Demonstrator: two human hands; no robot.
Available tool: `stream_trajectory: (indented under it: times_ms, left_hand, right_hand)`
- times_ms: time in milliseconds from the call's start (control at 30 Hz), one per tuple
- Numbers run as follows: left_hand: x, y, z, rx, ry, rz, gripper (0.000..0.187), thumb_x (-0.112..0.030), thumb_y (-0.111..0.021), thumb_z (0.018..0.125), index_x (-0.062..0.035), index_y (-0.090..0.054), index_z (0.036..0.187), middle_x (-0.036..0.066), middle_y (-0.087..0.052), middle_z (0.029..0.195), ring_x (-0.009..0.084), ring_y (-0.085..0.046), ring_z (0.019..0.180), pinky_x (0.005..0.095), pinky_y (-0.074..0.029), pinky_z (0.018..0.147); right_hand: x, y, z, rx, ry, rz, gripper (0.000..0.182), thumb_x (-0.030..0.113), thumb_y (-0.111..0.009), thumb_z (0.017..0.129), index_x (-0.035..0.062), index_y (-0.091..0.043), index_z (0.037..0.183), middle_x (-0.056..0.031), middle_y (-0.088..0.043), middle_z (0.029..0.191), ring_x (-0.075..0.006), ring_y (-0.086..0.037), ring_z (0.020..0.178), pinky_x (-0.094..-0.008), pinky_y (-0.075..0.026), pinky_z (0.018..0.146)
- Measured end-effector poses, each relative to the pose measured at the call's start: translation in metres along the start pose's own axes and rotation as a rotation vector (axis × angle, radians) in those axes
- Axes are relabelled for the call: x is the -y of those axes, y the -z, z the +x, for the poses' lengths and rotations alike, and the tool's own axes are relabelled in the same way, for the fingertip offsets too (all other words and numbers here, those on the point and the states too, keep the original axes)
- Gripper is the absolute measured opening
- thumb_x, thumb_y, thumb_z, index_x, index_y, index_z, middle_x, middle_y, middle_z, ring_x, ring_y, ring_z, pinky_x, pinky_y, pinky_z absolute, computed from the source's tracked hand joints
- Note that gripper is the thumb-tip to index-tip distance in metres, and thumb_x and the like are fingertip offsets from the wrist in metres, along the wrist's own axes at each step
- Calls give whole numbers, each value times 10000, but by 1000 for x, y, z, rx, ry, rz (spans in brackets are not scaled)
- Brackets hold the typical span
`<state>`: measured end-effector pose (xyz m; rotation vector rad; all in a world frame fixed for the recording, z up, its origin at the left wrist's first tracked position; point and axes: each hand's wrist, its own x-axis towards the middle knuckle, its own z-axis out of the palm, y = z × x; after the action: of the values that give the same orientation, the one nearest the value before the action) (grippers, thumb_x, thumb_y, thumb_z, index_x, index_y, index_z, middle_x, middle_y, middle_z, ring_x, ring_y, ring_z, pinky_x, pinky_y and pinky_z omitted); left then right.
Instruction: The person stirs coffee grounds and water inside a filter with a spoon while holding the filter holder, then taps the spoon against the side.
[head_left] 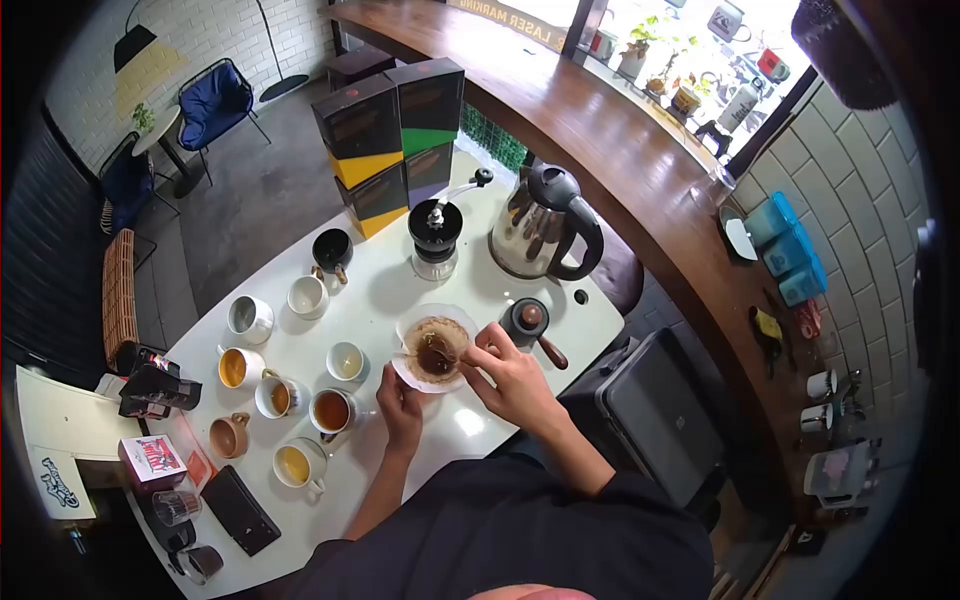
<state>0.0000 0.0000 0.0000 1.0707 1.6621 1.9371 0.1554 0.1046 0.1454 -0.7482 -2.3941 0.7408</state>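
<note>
A white paper coffee filter (408,338) with wet brown coffee in it is in front of me on the white table. My left hand (401,408) pinches its lower left edge. My right hand (512,378) is closed at its right edge, thumb and finger pressed together on the paper. Whatever supports the filter underneath is mostly hidden. Close by on the left are a cup of dark tea-coloured liquid (331,410) and a pale cup (347,362). Just beyond the right hand stands a small dark pot with a wooden handle (527,319).
A hand coffee grinder (435,228) and a steel kettle (540,225) stand behind the filter. Several cups, including a brown cup (229,436), fill the left side near a black phone-like slab (241,510). Stacked boxes (360,120) stand at the far edge.
</note>
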Motion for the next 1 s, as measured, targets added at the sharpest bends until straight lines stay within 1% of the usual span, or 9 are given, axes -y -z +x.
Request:
stream_trajectory:
  times_ms: [67, 167, 367, 500, 600, 733, 800, 933, 1000]
  left_hand:
    - [-8, 0, 3, 9, 18, -8, 260, -146, -475, 1039, 78, -534, 1158, 107, -591, 950, 147, -552, 803, 311, -470, 693]
    - [-3, -13, -5, -24, 21, -11, 245, -142, -466, 1041, 73, -540, 1131, 100, -588, 932, 144, -550, 789, 308, -465, 677]
    - [-12, -9, 2, -24, 7, 3, 198, -111, -468, 1027, 66, -526, 1095, 99, -578, 902, 141, -550, 774, 299, -459, 665]
    - [-14, -6, 4, -25, -37, 18, 167, -85, -474, 1016, 59, -519, 1089, 92, -568, 874, 136, -544, 763, 294, -458, 665]
    - [-13, -5, 5, -18, 5, 13, 153, -65, -493, 998, 45, -519, 1101, 83, -559, 849, 129, -539, 745, 290, -452, 653]
    - [-21, -7, 7, -15, -22, -6, 162, -70, -498, 999, 46, -517, 1110, 82, -556, 848, 126, -529, 743, 285, -451, 657]
    - [-19, -5, 7, 13, 10, 4, 173, -82, -497, 1007, 49, -517, 1116, 86, -553, 851, 131, -530, 753, 283, -456, 676]
    - [-11, -6, 5, -21, -28, -8, 175, -88, -492, 1015, 51, -520, 1117, 91, -555, 859, 137, -531, 760, 283, -463, 688]
    - [-11, -6, 5, -9, -26, 6, 173, -86, -489, 1020, 56, -521, 1112, 97, -557, 867, 138, -530, 764, 285, -467, 690]
  right_hand:
    - [4, 2, 1, -42, 5, 28, 123, 102, -702, 885, 52, -631, 973, -102, -528, 968, -259, -681, 709, -402, -497, 581]
    - [-3, 5, -5, 8, -11, -20, 109, 98, -697, 887, 48, -635, 961, -103, -528, 967, -258, -674, 699, -401, -495, 585]
    - [-1, 2, -1, -25, -15, 21, 98, 97, -694, 891, 38, -643, 950, -109, -533, 964, -262, -675, 704, -394, -500, 610]
    - [2, 1, 1, -9, -9, 61, 96, 92, -691, 892, 35, -644, 952, -114, -540, 960, -266, -679, 711, -393, -503, 622]
    - [3, 1, 0, -46, -49, 16, 89, 86, -684, 898, 25, -647, 950, -125, -551, 945, -275, -686, 732, -398, -506, 641]
    - [1, 0, -1, -28, -26, 31, 90, 90, -684, 900, 24, -649, 949, -128, -555, 947, -281, -688, 739, -397, -507, 640]
    - [1, 0, -1, -54, -33, 40, 91, 93, -684, 901, 25, -650, 951, -128, -558, 949, -287, -688, 743, -399, -508, 646]
    - [1, 0, 0, -9, -33, 20, 87, 96, -679, 905, 29, -652, 953, -126, -558, 944, -288, -690, 746, -397, -509, 656]
    - [1, 0, 1, -36, -17, 48, 113, 163, -674, 917, 60, -639, 949, -107, -564, 951, -289, -683, 736, -411, -530, 618]
